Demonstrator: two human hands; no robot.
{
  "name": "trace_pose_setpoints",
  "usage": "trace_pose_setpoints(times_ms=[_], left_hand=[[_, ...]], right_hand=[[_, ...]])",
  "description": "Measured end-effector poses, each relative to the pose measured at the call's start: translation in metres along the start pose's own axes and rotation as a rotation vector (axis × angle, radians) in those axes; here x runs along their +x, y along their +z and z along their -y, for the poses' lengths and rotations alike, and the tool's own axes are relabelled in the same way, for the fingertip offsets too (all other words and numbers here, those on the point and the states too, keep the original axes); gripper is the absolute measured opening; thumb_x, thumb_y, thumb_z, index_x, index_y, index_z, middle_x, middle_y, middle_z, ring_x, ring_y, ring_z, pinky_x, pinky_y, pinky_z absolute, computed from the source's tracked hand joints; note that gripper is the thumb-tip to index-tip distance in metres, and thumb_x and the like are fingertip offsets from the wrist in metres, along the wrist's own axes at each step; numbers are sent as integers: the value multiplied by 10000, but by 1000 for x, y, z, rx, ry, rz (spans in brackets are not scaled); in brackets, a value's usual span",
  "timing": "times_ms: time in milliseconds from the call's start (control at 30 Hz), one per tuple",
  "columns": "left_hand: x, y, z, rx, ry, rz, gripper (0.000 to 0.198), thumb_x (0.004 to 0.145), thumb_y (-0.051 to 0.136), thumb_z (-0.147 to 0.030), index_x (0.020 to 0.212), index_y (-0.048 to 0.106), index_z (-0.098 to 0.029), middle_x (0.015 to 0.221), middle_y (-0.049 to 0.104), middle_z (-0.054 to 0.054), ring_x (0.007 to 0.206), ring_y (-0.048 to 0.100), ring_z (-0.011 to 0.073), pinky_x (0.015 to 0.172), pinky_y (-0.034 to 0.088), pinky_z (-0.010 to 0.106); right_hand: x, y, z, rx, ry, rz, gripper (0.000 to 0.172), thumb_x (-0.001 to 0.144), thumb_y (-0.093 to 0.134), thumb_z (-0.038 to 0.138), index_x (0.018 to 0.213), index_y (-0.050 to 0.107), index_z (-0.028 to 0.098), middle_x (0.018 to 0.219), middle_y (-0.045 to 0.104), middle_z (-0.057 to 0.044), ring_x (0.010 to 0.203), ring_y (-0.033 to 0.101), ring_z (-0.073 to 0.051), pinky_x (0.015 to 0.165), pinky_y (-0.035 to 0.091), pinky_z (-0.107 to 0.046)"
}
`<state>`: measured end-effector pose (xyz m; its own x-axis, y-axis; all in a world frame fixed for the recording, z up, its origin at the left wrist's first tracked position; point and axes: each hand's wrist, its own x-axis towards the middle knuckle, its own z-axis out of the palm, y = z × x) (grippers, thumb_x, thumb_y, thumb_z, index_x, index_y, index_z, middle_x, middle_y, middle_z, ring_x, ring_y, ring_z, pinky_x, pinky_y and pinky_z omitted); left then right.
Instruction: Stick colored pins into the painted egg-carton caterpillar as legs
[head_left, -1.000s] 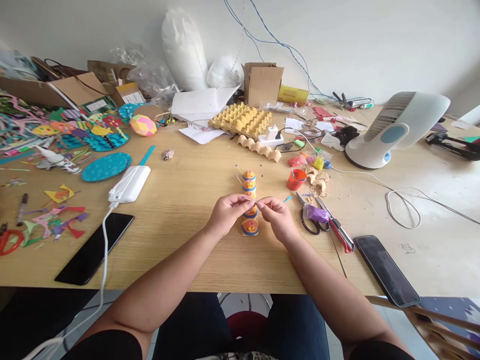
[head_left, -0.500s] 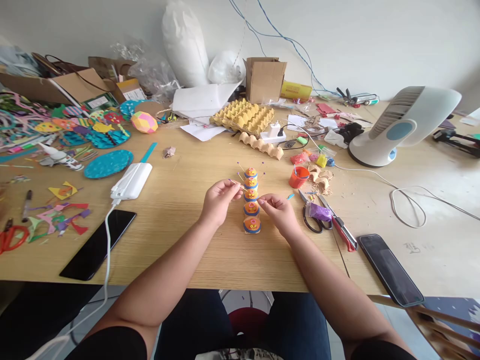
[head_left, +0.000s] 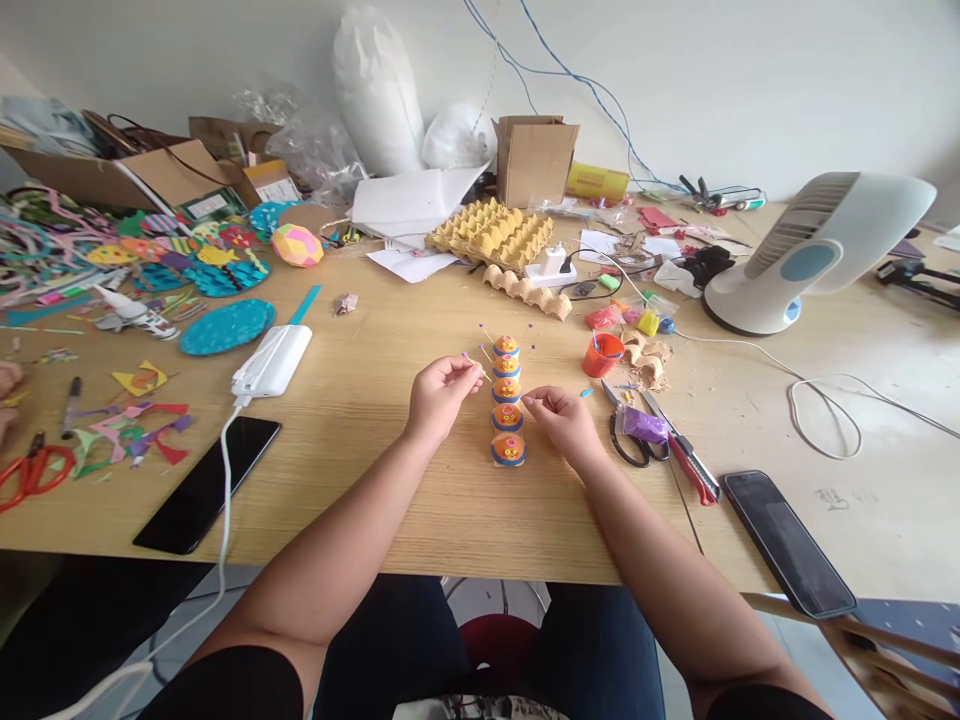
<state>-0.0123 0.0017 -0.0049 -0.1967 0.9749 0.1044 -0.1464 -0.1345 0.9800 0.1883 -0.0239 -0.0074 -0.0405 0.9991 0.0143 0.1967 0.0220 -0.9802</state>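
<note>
Room between orange domes (head_left: 507, 389) and table edge (head_left: 502, 575)

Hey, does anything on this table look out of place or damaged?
Torn carton pieces beside the orange cup lie among loose crumbs, like unswept scraps. The purple packet lies across the black-handled scissors, which looks haphazard. The row of orange domes shows no obvious damage.
</note>
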Motion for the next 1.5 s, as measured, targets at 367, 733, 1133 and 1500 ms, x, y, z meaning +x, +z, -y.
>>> trace_pose_setpoints(times_ms=[367,733,1133,1500], left_hand=[[10,-4,18,138,-70,28,301,665,823,-375,807,700,-139,808,745,58,654,670,127,641,540,253],[11,-3,24,155,-106,56,260,665,818,-347,778,700,-144,762,745,52,637,671,134,628,536,258],[-12,7,-11,-187,-249,208,340,674,870,-386,822,676,-148,831,765,60,686,685,120,662,544,242],[-24,13,-11,-174,-177,263,282,730,839,-360,802,663,-151,816,770,49,695,708,141,705,568,277]], right_hand=[[8,-5,-9,-369,-47,-36,309,866,601,333,1077,789,206,657,667,-10,583,520,-158,572,352,-285],[8,-4,-10,-566,-52,80,380,926,532,312,1241,733,242,1079,777,-90,915,685,-259,761,452,-340],[-9,6,11,-105,-120,84,387,839,650,482,1028,748,159,555,297,78,500,255,-93,504,202,-265],[-13,7,8,-19,-145,53,317,825,664,500,775,651,187,559,410,50,519,318,-98,500,241,-257]])
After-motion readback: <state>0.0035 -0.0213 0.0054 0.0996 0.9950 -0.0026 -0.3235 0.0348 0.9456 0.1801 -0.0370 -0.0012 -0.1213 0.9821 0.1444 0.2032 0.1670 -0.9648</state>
